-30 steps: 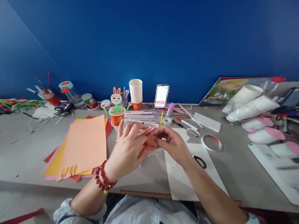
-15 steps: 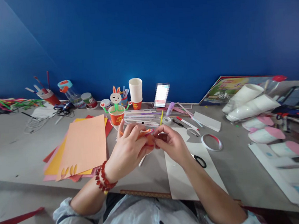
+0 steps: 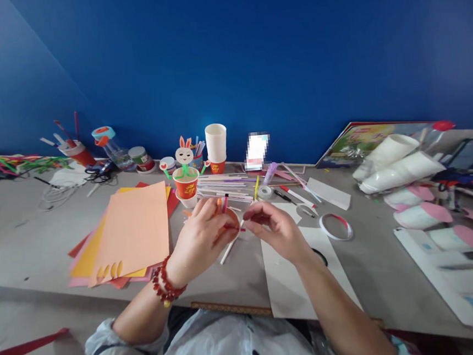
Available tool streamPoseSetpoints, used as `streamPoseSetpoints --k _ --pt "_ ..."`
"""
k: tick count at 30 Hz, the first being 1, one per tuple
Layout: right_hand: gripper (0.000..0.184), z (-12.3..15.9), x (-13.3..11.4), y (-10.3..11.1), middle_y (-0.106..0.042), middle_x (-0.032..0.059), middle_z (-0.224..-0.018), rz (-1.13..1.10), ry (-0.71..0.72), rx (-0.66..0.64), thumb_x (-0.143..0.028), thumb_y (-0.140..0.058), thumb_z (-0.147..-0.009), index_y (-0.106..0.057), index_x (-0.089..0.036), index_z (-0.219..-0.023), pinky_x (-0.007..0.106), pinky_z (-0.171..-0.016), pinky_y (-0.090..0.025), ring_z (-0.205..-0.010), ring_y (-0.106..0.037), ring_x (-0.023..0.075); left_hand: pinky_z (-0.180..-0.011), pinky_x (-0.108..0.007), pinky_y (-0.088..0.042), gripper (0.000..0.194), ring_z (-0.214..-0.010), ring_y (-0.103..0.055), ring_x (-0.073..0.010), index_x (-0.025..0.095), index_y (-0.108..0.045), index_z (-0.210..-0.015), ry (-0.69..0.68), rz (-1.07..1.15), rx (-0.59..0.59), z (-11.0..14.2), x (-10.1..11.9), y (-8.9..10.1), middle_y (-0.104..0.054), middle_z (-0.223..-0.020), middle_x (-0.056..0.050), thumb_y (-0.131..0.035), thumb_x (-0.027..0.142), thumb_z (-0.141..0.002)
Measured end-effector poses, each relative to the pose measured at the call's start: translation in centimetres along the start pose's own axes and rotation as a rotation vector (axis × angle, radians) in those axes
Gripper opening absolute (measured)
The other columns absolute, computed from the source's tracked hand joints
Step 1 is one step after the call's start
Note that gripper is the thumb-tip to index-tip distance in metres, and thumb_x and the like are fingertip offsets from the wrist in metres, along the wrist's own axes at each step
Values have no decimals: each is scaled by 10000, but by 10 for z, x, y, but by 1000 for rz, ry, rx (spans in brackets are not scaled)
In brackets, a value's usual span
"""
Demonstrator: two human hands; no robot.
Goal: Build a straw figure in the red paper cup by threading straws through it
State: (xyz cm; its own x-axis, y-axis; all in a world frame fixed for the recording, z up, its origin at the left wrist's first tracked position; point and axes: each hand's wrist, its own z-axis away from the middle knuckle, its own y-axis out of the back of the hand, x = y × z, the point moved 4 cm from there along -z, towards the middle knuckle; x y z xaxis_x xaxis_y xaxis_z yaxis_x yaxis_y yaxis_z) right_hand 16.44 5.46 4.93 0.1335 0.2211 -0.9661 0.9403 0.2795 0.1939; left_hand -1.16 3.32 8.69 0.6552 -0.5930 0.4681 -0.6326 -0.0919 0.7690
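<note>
My left hand (image 3: 206,232) is curled round what looks like an orange paper cup (image 3: 234,219), most of it hidden behind the fingers. Thin pink, purple and orange strips (image 3: 223,204) stick up by its knuckles. Beside the cup, my right hand (image 3: 272,228) has thumb and forefinger bent close together, with a tiny whitish bit at their tips that is too small to name. Beyond the left hand stands a red paper cup (image 3: 186,188) with a paper rabbit head (image 3: 184,155) on green stems. A white stick (image 3: 227,253) lies below the hands.
Coloured paper sheets (image 3: 135,225) are stacked to the left. Stacked white cups (image 3: 216,140), several straws (image 3: 220,184), a tape roll (image 3: 265,191) and a phone-like blurred screen (image 3: 256,151) line the back. White paper (image 3: 295,283), a larger tape ring (image 3: 351,228) and bagged cups (image 3: 401,171) are to the right.
My hands have drawn slightly apart, the right one shifting a little to the right. The left hand has tilted, so the strips point upward and the cup's round edge shows.
</note>
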Motion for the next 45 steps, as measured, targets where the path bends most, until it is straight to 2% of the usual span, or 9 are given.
streamPoseSetpoints --k 6,12,19,22,27,30,33,38,45 --pt "122 12 0 -9 -667 19 -860 -126 50 10 -338 -678 -890 -645 -222 -909 293 -742 -546 -793 -654 165 -915 -377 -525 84 -1147 -561 -239 229 -656 -989 22 166 96 3 -3 3 -568 -1166 -88 -607 227 -921" --pt "121 16 -13 -15 -672 27 -954 -48 152 32 -232 -646 -911 -634 -247 -1031 307 -806 -570 -853 -674 166 -983 -394 -514 163 -1206 -559 -246 221 -614 -1087 15 127 196 3 2 5 -552 -1297 -115 -572 194 -932" --pt "52 17 -16 -13 -669 33 -931 -119 215 174 -271 -677 -902 -660 -249 -947 301 -751 -578 -833 -672 169 -1064 -466 -469 278 -1332 -469 -284 234 -567 -1221 -10 137 298 7 12 9 -487 -1388 -132 -551 240 -943" --pt "62 19 -15 -2 -664 26 -901 -211 210 301 -297 -677 -903 -656 -249 -935 299 -692 -582 -765 -678 162 -1067 -543 -461 429 -1425 -353 -348 269 -477 -1338 -73 129 409 22 13 2 -303 -1533 -140 -576 289 -921" --pt "163 16 -9 7 -656 -9 -746 -406 88 314 -371 -700 -869 -608 -239 -891 324 -640 -590 -610 -656 151 -1063 -583 -464 479 -1398 -383 -312 355 -346 -1365 -36 240 777 46 -6 -15 -340 -1450 -105 -507 495 -935" --pt "211 12 -3 1 -644 -21 -707 -499 -11 242 -397 -721 -834 -589 -234 -852 321 -608 -592 -579 -637 144 -999 -504 -533 749 -1333 -488 -324 309 -271 -1433 118 645 469 35 -21 -32 -407 -1457 -157 -560 677 -848" --pt "221 10 3 -8 -649 -25 -702 -532 -79 193 -391 -733 -823 -588 -226 -835 307 -619 -591 -595 -646 141 -925 -441 -573 879 -1190 -615 -326 243 -338 -1431 272 935 140 29 -24 -47 -569 -1351 -170 -696 669 -751" --pt "136 15 6 -9 -688 -6 -745 -473 -31 157 -323 -710 -873 -638 -209 -856 269 -667 -577 -659 -675 133 -858 -372 -584 633 -1006 -682 -264 195 -545 -1264 479 1135 169 35 -27 -64 -690 -1162 -110 -808 425 -736" --pt "97 21 0 9 -670 -10 -791 -488 42 263 -291 -714 -875 -654 -215 -884 258 -661 -582 -671 -666 121 -804 -377 -592 697 -915 -711 -272 169 -548 -1268 440 1182 263 45 -27 -65 -723 -1090 -125 -841 410 -684"
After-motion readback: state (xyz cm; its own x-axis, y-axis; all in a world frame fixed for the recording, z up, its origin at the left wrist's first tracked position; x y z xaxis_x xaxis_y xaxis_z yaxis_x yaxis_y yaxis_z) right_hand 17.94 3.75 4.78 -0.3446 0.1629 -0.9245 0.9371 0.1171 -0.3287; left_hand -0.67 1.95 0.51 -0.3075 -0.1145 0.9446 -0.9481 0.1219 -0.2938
